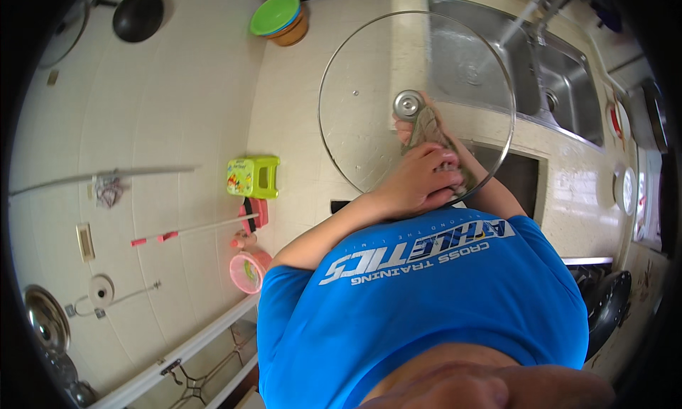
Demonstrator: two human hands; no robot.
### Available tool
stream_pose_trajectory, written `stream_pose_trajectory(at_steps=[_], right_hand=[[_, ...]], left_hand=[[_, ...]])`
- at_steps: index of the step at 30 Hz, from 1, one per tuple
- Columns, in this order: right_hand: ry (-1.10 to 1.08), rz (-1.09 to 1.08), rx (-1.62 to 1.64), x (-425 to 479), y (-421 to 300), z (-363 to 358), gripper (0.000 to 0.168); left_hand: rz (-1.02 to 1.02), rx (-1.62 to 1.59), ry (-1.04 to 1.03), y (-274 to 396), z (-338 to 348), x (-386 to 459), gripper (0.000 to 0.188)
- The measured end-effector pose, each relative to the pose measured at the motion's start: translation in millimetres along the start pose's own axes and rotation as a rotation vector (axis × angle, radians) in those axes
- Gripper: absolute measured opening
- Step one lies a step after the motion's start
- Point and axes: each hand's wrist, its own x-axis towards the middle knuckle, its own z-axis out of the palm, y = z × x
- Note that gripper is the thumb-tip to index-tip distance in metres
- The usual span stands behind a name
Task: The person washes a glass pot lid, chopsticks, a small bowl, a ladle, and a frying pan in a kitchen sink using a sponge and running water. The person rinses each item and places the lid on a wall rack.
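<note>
A large round glass pot lid (367,158) with a thin metal rim is held in front of my chest, drops of water on its glass. My right hand (403,131) grips the lid at its round metal knob (408,105), with the right forearm seen through the glass. My left hand (434,177) presses a grey-green cloth (428,126) against the lid, close to the rim nearest my body. Part of the cloth runs up toward the knob and covers some of the right hand's fingers.
A double steel sink (469,52) with a running faucet (533,9) lies ahead to the right, set in a pale counter (573,180). On the left are a green stool (253,177), a pink bin (248,270) and stacked basins (277,17). A wok (607,307) stands at right.
</note>
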Motion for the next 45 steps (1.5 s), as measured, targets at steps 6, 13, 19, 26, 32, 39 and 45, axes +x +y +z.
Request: stream_pose_trajectory(at_steps=[6,13,19,26,32,39,45], right_hand=[[0.372,-0.081,-0.183,59,58,36,0.032],[0.408,-0.037,-0.135,122,120,68,0.036],[0.287,0.032,-0.339,158,122,43,0.037],[0.058,-0.204,-0.401,220,169,33,0.037],[-0.021,0.427,0.067,308,122,40,0.038],[0.124,0.210,-0.270,363,69,73,0.035],[0.159,0.147,-0.388,386,60,106,0.029]], left_hand=[[-0.314,0.479,0.043,-23,-107,-113,0.026],[-0.623,0.790,0.347,-63,-167,-180,0.025],[-0.506,0.465,0.367,-46,-139,-182,0.023],[-0.330,0.420,0.361,-111,-179,-132,0.024],[-0.773,0.817,0.757,-194,-295,-208,0.019],[-1.140,0.506,1.107,-183,-317,-195,0.037],[-1.183,0.262,1.036,-209,-336,-175,0.095]])
